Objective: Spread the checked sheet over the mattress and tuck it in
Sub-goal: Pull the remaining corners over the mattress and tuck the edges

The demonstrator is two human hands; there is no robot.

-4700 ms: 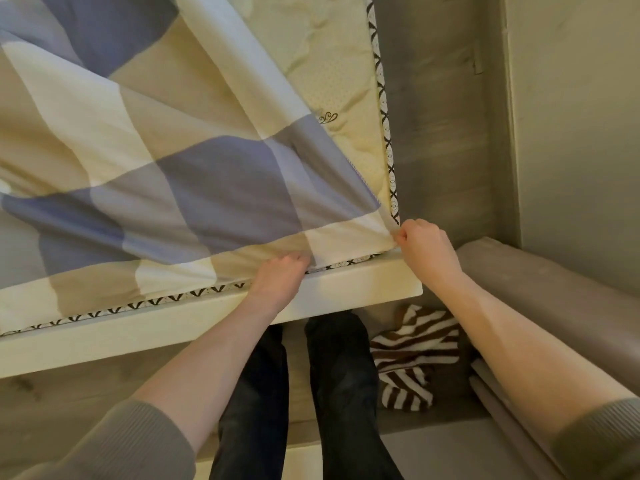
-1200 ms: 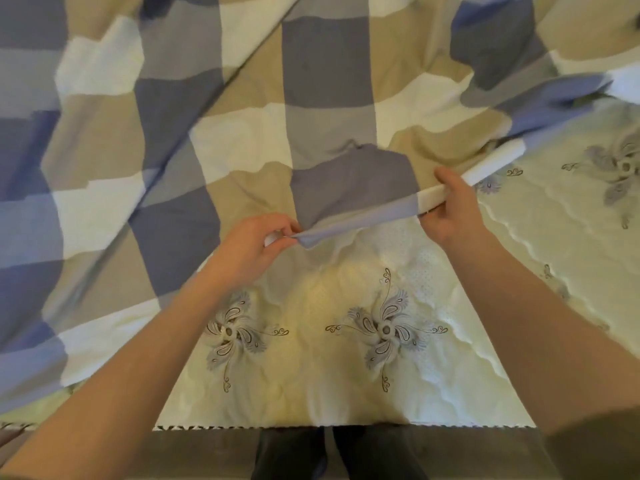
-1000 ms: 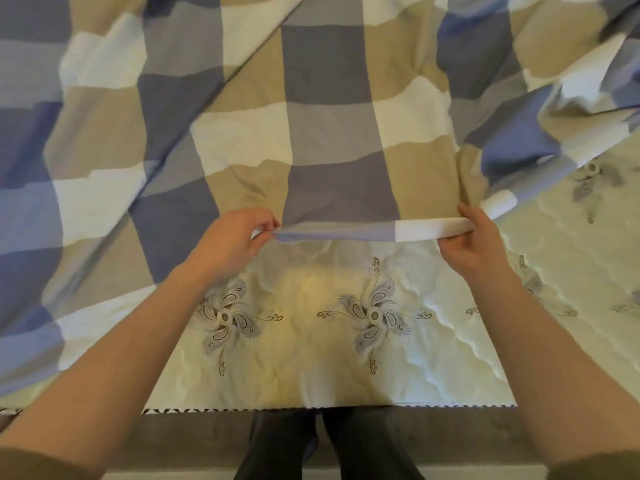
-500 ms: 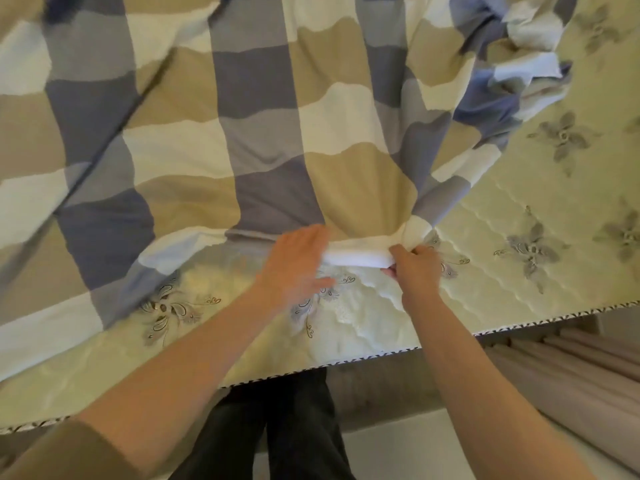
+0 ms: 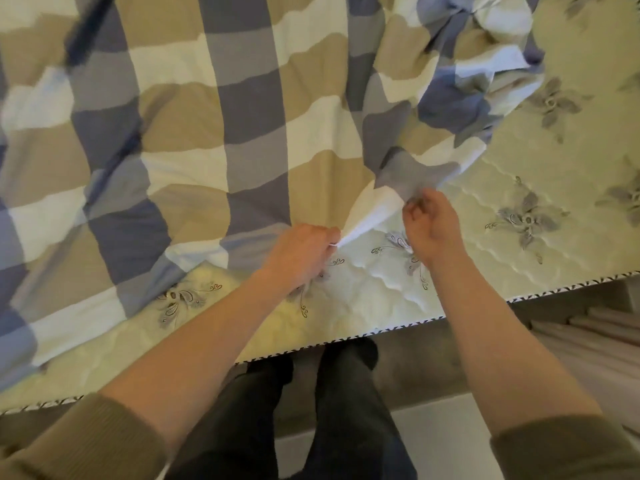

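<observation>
We see the checked sheet (image 5: 242, 133) lying on the mattress (image 5: 519, 271). It covers the frame from 8 o'clock round to 12 o'clock and is not tucked anywhere in view. At 1 o'clock it is bunched in a crumpled heap. The mattress is bare from 2 to 4 o'clock, with grey flower quilting showing. A bare strip also runs along the near edge toward 7 o'clock, where the black-and-white trim (image 5: 381, 329) runs.

The left hand (image 5: 301, 252) is just below centre, its fingers (image 5: 325, 237) clamped on the sheet's white hem. The right hand (image 5: 434, 230) is just beside it at its 2 o'clock. Its fingers (image 5: 417, 206) are curled and pinch the hem at a grey check; it is a bit blurred there. A short white stretch of hem rises off the mattress between the two hands.

Olive sleeves (image 5: 86, 441) sit at 7 and 5 o'clock. Legs in dark trousers (image 5: 346, 410) are at 6 o'clock, and the pale floor (image 5: 433, 445) is beside them.
</observation>
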